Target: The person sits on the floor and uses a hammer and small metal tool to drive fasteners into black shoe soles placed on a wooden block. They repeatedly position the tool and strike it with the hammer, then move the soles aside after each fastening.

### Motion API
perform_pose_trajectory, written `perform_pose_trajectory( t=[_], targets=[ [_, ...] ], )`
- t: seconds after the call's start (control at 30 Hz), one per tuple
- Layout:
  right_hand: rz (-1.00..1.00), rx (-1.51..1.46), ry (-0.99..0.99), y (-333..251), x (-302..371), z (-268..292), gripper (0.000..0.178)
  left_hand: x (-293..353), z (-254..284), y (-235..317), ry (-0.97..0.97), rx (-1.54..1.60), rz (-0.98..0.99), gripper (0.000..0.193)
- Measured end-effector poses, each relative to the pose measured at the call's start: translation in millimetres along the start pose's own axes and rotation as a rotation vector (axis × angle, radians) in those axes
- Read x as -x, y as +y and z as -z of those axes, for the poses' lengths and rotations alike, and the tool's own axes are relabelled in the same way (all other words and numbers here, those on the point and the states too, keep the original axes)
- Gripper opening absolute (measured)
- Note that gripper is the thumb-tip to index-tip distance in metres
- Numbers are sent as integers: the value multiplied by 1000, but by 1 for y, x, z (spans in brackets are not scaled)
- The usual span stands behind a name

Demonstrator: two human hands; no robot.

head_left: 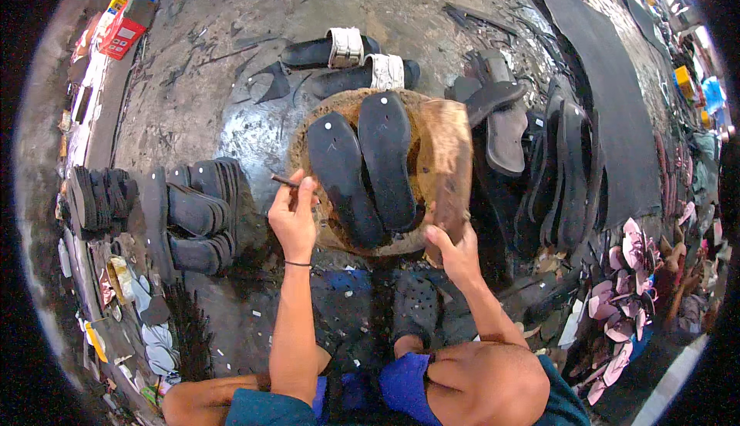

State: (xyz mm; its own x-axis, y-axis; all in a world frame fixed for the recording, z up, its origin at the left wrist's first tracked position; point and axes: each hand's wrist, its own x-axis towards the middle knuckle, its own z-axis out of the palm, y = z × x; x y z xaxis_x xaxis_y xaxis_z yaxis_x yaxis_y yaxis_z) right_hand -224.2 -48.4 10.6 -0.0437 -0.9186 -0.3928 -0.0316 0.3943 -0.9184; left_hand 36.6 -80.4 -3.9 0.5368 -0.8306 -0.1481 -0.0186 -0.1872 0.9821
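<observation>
Two black shoe soles [389, 160] lie side by side on a round wooden chopping block [308, 137], each with a small white dot near its far end. Just left of the block, my left hand [294, 212] pinches a short dark rod [284, 180] between thumb and fingers. At the block's right edge my right hand [456, 253] grips the near end of a thick wooden club [449, 149], which points away from me. Neither hand touches the soles.
White-strapped black sandals [345, 47] lie beyond the block. Stacks of black soles stand left [202, 214] and right [566, 172]. A long black rubber sheet [601, 95] lies far right, above pinkish sole pieces [620, 303]. Scraps litter the floor. A red box [123, 33] sits far left.
</observation>
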Motion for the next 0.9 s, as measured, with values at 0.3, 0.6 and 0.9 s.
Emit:
perform_pose_trajectory(
  t=[0.3, 0.6, 0.9],
  targets=[
    [-137, -70, 63, 7, 71, 25, 24, 14, -90, -18, -253, 115, 56, 22],
    [344, -174, -170, -118, 72, 55, 65, 30, -101, -11, -190, -266, -287, 20],
    [-96, 163, -362, -2, 41, 50, 39, 22, -84, -42, -352, -546, -665, 17]
  ],
)
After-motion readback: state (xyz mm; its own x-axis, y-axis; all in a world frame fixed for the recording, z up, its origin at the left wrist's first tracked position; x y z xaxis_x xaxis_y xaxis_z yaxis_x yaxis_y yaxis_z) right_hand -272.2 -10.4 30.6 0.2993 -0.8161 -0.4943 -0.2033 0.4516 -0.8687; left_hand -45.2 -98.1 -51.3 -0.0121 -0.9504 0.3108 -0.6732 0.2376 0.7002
